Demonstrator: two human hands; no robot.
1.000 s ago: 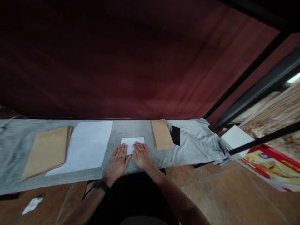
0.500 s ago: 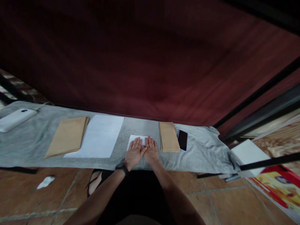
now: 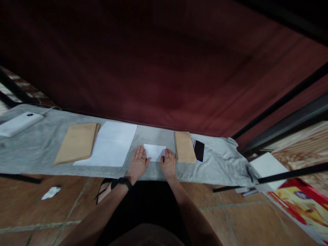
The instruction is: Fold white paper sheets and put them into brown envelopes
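On the cloth (image 3: 217,162) before us, we have the slip of paper (image 3: 155,152) between our left hand (image 3: 138,166) and our right hand (image 3: 168,165), the sheet (image 3: 115,145) left of them, the left stack (image 3: 77,141) partly over that sheet's edge, and the device (image 3: 19,124) at far left. Right of our right hand we see the right stack (image 3: 185,147), with the phone (image 3: 199,150) just beyond it. Behind the cloth hangs the curtain (image 3: 153,68); we find a scrap (image 3: 51,193) on the floor (image 3: 246,222) to our left.
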